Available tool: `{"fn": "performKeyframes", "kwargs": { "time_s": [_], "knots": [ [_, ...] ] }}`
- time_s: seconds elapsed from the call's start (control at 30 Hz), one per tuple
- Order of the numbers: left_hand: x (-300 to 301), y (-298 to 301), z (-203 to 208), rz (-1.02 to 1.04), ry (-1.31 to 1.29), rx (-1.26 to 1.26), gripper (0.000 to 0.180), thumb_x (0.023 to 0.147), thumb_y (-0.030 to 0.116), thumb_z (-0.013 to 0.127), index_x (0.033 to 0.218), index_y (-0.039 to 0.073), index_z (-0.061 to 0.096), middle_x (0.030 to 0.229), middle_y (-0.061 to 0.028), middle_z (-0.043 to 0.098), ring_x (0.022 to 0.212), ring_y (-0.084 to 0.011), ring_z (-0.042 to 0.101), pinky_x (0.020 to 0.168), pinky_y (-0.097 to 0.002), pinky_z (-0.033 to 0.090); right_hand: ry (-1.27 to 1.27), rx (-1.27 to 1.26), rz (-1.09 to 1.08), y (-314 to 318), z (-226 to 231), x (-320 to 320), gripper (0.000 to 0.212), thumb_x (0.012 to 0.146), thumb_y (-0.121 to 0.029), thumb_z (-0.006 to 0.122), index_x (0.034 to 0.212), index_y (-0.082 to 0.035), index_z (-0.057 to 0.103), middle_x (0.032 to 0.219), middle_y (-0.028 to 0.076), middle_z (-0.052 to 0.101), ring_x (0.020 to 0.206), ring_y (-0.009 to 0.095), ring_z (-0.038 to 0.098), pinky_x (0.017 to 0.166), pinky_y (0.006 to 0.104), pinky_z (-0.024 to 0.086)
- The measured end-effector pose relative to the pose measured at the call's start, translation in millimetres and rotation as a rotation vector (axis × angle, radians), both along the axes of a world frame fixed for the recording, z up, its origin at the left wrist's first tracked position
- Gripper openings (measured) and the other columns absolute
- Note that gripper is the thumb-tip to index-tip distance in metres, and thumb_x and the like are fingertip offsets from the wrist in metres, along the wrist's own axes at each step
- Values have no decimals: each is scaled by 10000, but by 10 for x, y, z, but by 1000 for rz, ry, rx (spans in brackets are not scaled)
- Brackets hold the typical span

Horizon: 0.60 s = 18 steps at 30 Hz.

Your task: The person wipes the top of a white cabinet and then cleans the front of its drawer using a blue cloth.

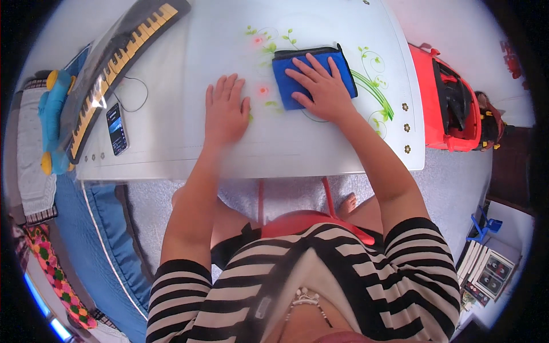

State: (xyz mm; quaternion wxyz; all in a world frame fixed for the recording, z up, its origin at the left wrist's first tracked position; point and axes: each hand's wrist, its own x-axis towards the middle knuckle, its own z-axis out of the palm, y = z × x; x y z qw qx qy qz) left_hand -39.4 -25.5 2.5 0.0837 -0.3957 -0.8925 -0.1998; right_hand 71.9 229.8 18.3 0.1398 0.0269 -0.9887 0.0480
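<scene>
On the white table (320, 143) with a flower print, everything is told from the blue cloth (311, 74). Far to the left of the cloth lies a toy keyboard (114, 63), under what seems to be a clear plastic cover, and just below it a dark phone (116, 129). Just left of the cloth, the left hand (226, 111) rests flat on the table, fingers straight and close together. The right hand (320, 86) lies on the cloth, fingers spread apart and pressed flat. Well to the right of the cloth stands a red toy car (449, 106).
</scene>
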Motion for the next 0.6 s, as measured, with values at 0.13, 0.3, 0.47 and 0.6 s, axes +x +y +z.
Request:
{"fn": "performKeyframes", "kwargs": {
  "time_s": [0.13,0.3,0.47,0.6],
  "knots": [
    [-15,-69,-21,6,16,-23,470,987,226,542,1431,83,485,1524,-108,465,1462,-291,359,1229,-515,195,94,-156,106,-156,186,187,485,908,-298,669,1374,-199,576,1470,74,524,1434,304,397,1185,550,253],
    [9,-94,-102,-5,27,-61,472,998,246,521,1438,80,483,1535,-108,453,1468,-293,349,1231,-516,193,-620,-823,197,-949,740,1604,217,835,-124,732,1048,-119,693,1013,85,678,951,315,647,811,429,515],
    [-25,-109,-198,-17,156,-109,502,1025,300,478,1480,88,466,1569,-107,427,1482,-299,335,1224,-521,216,-549,-587,-103,-1518,1168,2496,195,831,-185,761,1008,-125,709,943,69,668,902,276,634,757,422,518],
    [-86,-125,-185,-42,152,-75,513,1040,355,461,1484,100,470,1572,-103,425,1485,-294,333,1226,-516,215,-618,-423,-375,-1764,1218,2705,316,782,-210,776,1070,-101,706,962,75,672,908,308,636,796,434,517]
  ]
}}
